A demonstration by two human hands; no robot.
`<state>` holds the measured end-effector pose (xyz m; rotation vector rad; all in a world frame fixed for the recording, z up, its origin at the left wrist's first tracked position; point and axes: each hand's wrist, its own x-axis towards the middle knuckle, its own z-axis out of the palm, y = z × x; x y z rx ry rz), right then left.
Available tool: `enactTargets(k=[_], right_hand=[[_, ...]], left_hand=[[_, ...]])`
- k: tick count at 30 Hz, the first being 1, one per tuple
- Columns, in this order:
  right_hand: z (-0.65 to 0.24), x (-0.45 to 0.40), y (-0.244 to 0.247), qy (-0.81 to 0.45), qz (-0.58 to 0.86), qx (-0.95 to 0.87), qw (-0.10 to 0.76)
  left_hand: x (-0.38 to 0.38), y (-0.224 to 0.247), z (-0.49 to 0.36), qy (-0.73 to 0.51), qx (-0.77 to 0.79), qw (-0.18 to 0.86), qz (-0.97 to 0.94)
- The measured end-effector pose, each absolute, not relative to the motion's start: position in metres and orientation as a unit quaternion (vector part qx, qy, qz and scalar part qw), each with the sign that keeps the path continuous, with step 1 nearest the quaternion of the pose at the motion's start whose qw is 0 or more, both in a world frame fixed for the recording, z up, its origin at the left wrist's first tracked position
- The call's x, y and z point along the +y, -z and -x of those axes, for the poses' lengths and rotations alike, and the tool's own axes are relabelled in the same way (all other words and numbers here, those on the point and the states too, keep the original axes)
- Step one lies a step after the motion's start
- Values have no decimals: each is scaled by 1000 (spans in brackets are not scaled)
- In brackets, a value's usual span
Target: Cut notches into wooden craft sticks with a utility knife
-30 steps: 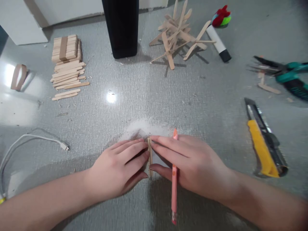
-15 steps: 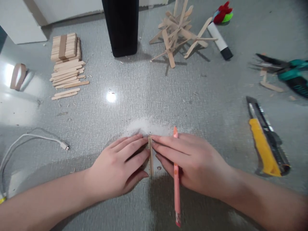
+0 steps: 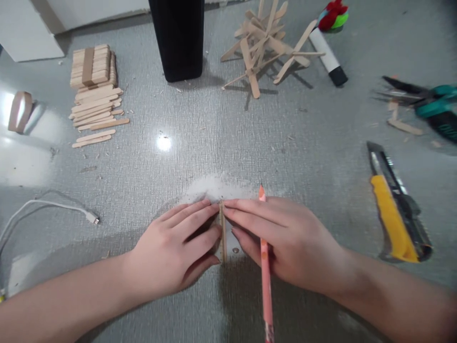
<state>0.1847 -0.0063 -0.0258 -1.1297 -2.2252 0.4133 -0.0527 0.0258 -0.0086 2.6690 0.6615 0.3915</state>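
Note:
Between my hands a narrow wooden stick (image 3: 224, 240) stands nearly lengthwise to me on the grey tabletop. A strip with fine marks, which looks like a ruler, lies along its left side, mostly hidden. My left hand (image 3: 174, 243) lies palm down, its fingertips and thumb pressed along the stick and strip. From the other side, my right hand (image 3: 293, 238) touches the stick's far end with its fingertips. A pink pencil (image 3: 266, 286) is held between the right hand's fingers, its tip pointing away from me. A small dark round spot shows near the right thumb.
Bundled and loose craft sticks (image 3: 94, 107) lie at the back left, near a black box-like object (image 3: 180, 43). A craft-stick structure (image 3: 264, 47) stands behind, beside a glue stick (image 3: 328, 57). To the right are a yellow utility knife (image 3: 394, 214) and pliers (image 3: 432, 102). A white cable (image 3: 67, 203) lies left.
The pencil's eraser end has swung slightly right and toward me. Both hands keep almost the same place, and the view has shifted a little.

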Motion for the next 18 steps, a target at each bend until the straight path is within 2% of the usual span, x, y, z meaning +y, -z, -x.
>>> enactTargets(k=[9,15,18], right_hand=[[-186,-10,23,-166,437,-831,302],[-193,-26,21,-324,480,-681,447],[-190,-28,19,-384,517,-605,468]], left_hand=[[26,10,54,-139,232,181,-946],[25,11,56,-135,230,191,-945],[24,10,55,-137,235,194,-943]])
